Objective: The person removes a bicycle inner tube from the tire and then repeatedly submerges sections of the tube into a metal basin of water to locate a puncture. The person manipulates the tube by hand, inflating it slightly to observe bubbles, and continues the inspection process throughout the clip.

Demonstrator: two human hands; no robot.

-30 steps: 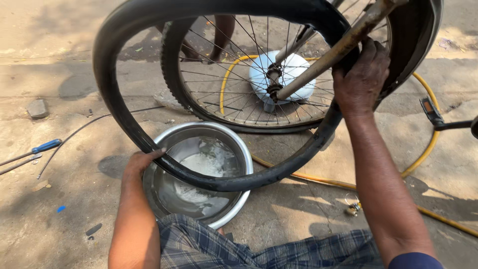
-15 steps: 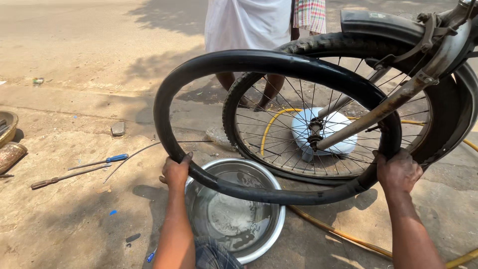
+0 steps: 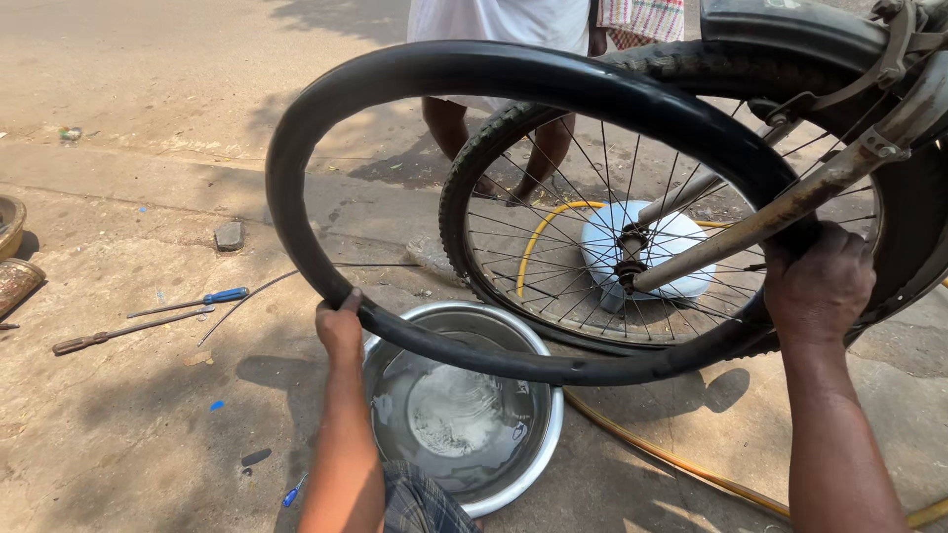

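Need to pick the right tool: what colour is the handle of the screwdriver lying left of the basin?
Blue, on the screwdriver; clearest in the head view.

Hard midday sun pours down on the pavement (image 3: 118,424), washing the bare concrete pale and nearly overexposed toward the top left. Shadows fall short and crisp beneath the steel basin (image 3: 533,464) and the bicycle wheel (image 3: 474,247). Water in the basin throws a white glare. Focus is sharp throughout, and the wide lens bends things slightly at the edges.
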